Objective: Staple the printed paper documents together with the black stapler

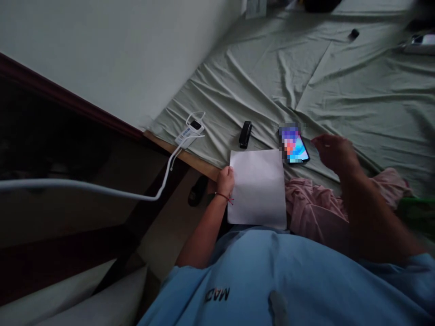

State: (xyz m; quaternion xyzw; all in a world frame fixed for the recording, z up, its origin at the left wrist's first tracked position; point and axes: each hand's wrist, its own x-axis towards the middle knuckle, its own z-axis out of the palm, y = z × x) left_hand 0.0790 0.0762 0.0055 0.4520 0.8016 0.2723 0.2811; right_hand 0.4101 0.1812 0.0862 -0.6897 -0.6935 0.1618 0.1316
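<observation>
My left hand (225, 182) is closed on the left edge of a white sheet of paper (257, 188), thumb on top. The sheet lies flat over my lap and the near edge of the bed, its surface blank. My right hand (335, 153) hovers just right of a smartphone (295, 144) with a lit, partly pixelated screen. Its fingers are loosely bent and slightly blurred, and I see nothing in them. Beyond the paper's top edge rests a black stapler (245, 134), apart from both hands.
A white charger-like device (195, 127) with a coiled cord sits at the bed's left corner, and a thick white cable (102, 190) crosses from the left. Pink cloth (314, 203) lies bunched at right. A small dark object (354, 34) is farther back on the green sheet (367, 99).
</observation>
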